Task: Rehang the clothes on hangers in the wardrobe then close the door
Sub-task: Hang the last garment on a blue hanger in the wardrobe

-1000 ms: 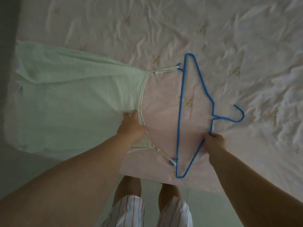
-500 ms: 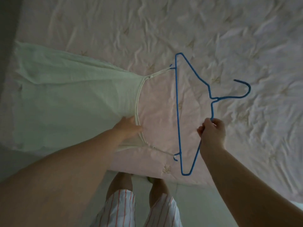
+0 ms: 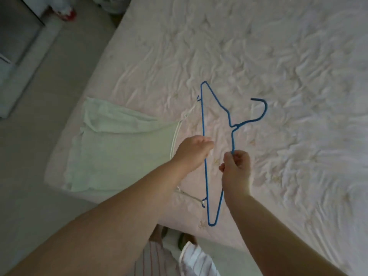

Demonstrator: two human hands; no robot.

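A blue wire hanger (image 3: 203, 116) hangs tilted above the bed, hook (image 3: 260, 110) pointing right. My right hand (image 3: 236, 166) pinches its sloping arm just below the neck. My left hand (image 3: 194, 150) sits at the long straight bar with fingers loosely curled behind it, and no grip shows. A pale green strappy garment (image 3: 123, 148) lies flat at the bed's near left corner. Its thin straps run to the hanger: the far strap (image 3: 190, 111) near the upper notch, the near strap (image 3: 189, 196) at the lower notch.
The bed (image 3: 278, 66) has a crumpled pale pink sheet and fills the right side. Grey floor (image 3: 39, 136) lies on the left, with dark furniture (image 3: 16, 36) and a red-and-white object (image 3: 65, 12) at the top left. My striped shorts (image 3: 169, 259) show below.
My left hand has let go of the garment and moved right to the hanger's bar. My right hand has lifted the hanger higher. The view has swung, showing the floor and the bed's corner.
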